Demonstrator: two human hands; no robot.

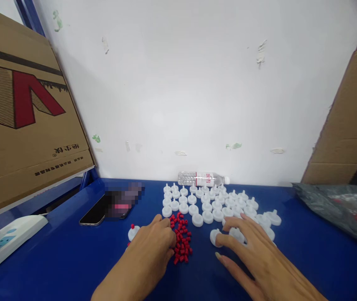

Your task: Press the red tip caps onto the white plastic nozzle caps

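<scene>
My left hand (155, 242) is closed, its fingers curled down at the left edge of a pile of small red caps (183, 246). The fingertips are hidden, so what they grip does not show. A white nozzle lid (132, 233) tipped with a red cap lies just left of this hand, partly covered by it. My right hand (247, 246) is open, thumb and fingers apart, over several white lids. Its index finger touches or nearly touches one white lid (215, 237). Behind both hands stand many white nozzle lids (207, 216) in loose rows, spouts up.
A clear plastic bottle (202, 179) lies along the white wall. Two phones, one a dark phone (94, 211), lie at the left, near a white power strip (9, 240). A large cardboard box (40, 146) stands left; a grey plastic bag (335, 209) lies right.
</scene>
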